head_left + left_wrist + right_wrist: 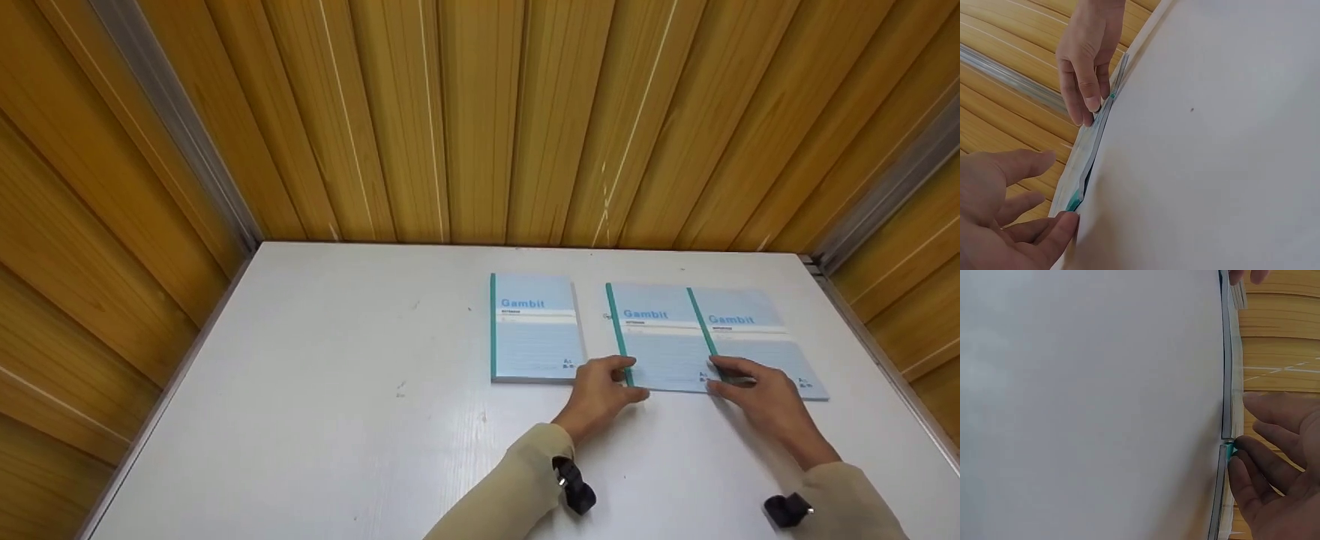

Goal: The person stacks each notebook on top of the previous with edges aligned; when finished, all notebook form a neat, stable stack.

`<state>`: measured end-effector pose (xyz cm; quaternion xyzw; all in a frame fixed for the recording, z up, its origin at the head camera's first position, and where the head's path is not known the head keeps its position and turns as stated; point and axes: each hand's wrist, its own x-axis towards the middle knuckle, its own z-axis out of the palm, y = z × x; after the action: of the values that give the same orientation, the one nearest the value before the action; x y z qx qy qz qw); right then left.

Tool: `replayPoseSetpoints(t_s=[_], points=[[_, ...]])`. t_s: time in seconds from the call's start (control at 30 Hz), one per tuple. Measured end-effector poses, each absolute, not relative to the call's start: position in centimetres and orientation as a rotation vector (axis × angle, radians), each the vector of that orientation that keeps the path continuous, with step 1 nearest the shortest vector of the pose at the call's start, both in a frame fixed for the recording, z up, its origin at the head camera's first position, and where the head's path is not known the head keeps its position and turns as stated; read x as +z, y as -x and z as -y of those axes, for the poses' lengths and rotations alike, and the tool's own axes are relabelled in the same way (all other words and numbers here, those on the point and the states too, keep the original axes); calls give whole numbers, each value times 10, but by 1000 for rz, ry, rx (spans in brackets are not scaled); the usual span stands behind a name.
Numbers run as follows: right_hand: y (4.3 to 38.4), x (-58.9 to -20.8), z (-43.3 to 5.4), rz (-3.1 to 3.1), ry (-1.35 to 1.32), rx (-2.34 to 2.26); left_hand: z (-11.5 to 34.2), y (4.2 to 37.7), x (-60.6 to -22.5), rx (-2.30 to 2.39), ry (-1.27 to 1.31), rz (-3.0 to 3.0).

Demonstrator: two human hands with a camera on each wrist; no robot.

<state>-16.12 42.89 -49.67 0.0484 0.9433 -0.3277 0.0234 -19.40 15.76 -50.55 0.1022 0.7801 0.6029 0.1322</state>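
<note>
Three pale blue "Gambit" notebooks with green spines lie on the table. In the head view, my left hand (598,391) pinches the lower spine corner of the middle notebook (660,350), thumb at its front edge. A dark gap shows under that corner in the left wrist view. My right hand (765,394) has its bent fingertips at the seam where the middle notebook meets the right notebook (761,352). Its fingertips touch the right one's green spine (1230,450). The left notebook (534,337) looks thicker and stands apart, beside my left hand.
The white table (315,360) backs onto wood-patterned panels (480,120), with more panels along both sides. Metal posts (180,112) rise at the corners. Small dark marks dot the tabletop.
</note>
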Motion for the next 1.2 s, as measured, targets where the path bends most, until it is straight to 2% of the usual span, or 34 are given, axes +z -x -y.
replayPoseSetpoints(t_s=[0.23,0.5,0.9,1.2], points=[[157,-502,-426,-2965,-146,-1047,-162,189,-501,1842,-187,-2178],[153,-503,-422,-2956,-134,-1096,-164,188,-503,2197,12,-1881],[153,-502,-419,-2920,-152,-1067,-178,182,-499,2183,82,-1928],[152,-497,-423,-2824,-233,-1230,-175,185,-489,2331,155,-1749]])
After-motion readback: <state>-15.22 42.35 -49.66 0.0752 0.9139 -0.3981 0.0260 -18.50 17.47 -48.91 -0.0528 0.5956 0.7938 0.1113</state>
